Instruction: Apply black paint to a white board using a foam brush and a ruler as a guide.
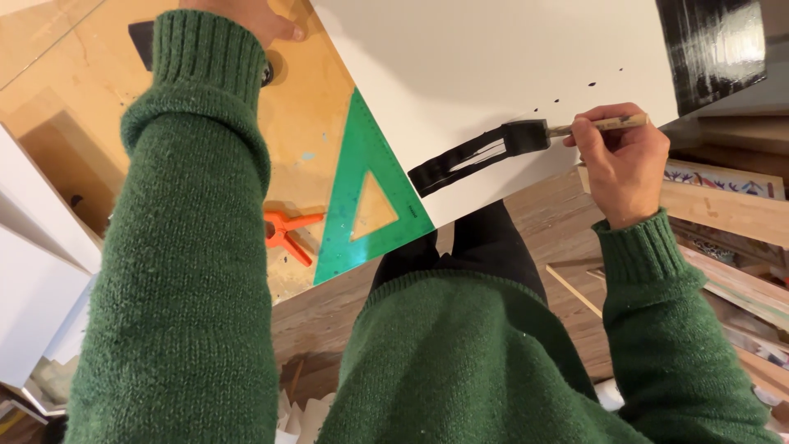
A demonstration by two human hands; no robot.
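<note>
My right hand point(625, 164) grips the foam brush point(526, 136), fingers clenched; drips could spot the white board point(493, 66); left hand point(263, 20) mostly hidden, grip unclear

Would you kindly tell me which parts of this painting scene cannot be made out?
- Left hand, head view: mostly cut off by the top edge; its grip is unreadable.
- Small black object on the wooden table: hidden behind the green knitted sleeve.
- Glossy black painted area: cropped by the frame's top edge.

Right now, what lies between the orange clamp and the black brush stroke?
In the head view, the green set square lies between the orange clamp and the black brush stroke, resting partly on the wooden table and partly over the white board.
</note>
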